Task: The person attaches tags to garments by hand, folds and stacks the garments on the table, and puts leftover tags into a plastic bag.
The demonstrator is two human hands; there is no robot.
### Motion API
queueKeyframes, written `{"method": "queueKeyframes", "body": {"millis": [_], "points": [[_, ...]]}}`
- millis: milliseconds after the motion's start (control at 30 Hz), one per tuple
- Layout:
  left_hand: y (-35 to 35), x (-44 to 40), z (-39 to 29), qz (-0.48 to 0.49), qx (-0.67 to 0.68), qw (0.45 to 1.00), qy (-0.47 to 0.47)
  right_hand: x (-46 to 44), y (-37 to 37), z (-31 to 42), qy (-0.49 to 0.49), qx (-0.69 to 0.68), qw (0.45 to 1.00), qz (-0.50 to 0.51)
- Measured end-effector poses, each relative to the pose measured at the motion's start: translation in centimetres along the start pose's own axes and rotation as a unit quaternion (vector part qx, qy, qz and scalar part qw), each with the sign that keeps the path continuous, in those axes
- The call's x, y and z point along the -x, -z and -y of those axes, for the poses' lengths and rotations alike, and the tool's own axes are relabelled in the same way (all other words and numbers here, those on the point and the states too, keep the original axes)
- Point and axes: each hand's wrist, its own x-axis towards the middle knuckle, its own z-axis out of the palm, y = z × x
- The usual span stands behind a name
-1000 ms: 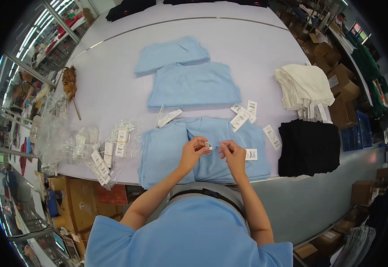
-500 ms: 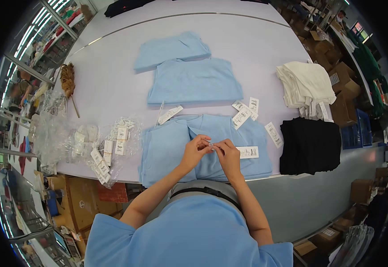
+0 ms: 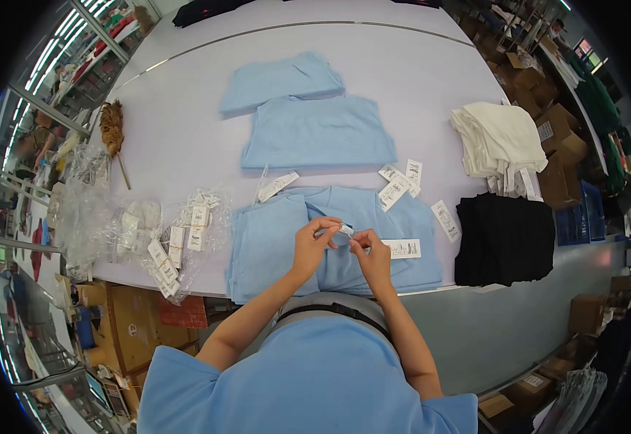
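My left hand [image 3: 312,248] pinches a small white label [image 3: 346,229] above a folded light blue garment [image 3: 268,242] at the table's front edge. Just right of it, my right hand [image 3: 372,254] is closed in a pinch by the label's lower end; whatever lies between those fingertips is too small to make out. A white hang tag [image 3: 404,249] rests on the garment beside my right hand. More hang tags [image 3: 394,192] lie at the garment's top right, and a single tag [image 3: 278,186] is at its top left.
Two folded blue garments [image 3: 319,134] lie farther back. White garments [image 3: 500,141] and black garments [image 3: 505,239] are stacked at right. Plastic bags [image 3: 80,224], bundled tags [image 3: 198,228] and a feather duster [image 3: 112,130] lie at left. Cardboard boxes [image 3: 561,130] stand beyond the table [image 3: 178,130].
My fingertips have moved slightly apart, and the white label now shows between my hands. My right hand has shifted a little down. The garments and tags around them stay in place.
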Motion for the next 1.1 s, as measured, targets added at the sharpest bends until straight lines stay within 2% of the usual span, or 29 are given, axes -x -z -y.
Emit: {"method": "queueKeyframes", "body": {"millis": [200,333,367,500,700,833,867,933,1000,1033,1100], "points": [[1.7,-0.8,1.5,-0.003,0.086,0.995,0.051,1.0,0.9,-1.2,-0.091,-0.16,0.982,0.046],[0.4,0.9,0.3,0.093,-0.138,0.986,-0.027,1.5,0.6,-0.6,-0.087,-0.283,0.954,0.051],[0.3,1.0,0.3,0.094,-0.139,0.985,-0.028,1.5,0.6,-0.4,-0.087,-0.284,0.954,0.05],[0.0,1.1,0.2,0.099,-0.065,0.993,0.016,1.6,0.7,0.2,-0.088,-0.288,0.951,0.061],[0.4,0.4,-0.7,0.146,-0.112,0.983,0.032,1.6,0.9,0.1,-0.078,-0.306,0.947,0.062],[0.6,-0.3,-0.2,0.202,0.069,0.965,0.151,1.2,1.9,-1.1,-0.087,-0.311,0.934,0.151],[0.5,-0.6,0.0,0.202,0.069,0.965,0.152,0.9,2.0,-0.7,-0.087,-0.311,0.934,0.15],[0.2,-1.4,0.7,0.143,-0.099,0.985,-0.004,-0.4,2.0,0.3,0.098,-0.145,0.982,0.075],[0.0,-2.1,1.6,0.077,-0.26,0.949,-0.161,-1.4,2.4,1.5,0.273,0.035,0.961,-0.003],[0.5,-2.4,2.5,0.078,-0.259,0.95,-0.158,-1.6,2.6,1.7,0.271,0.035,0.962,-0.003],[2.7,-3.5,3.5,0.177,-0.466,0.852,-0.158,-2.1,3.1,2.5,0.296,0.139,0.941,-0.083]]}}
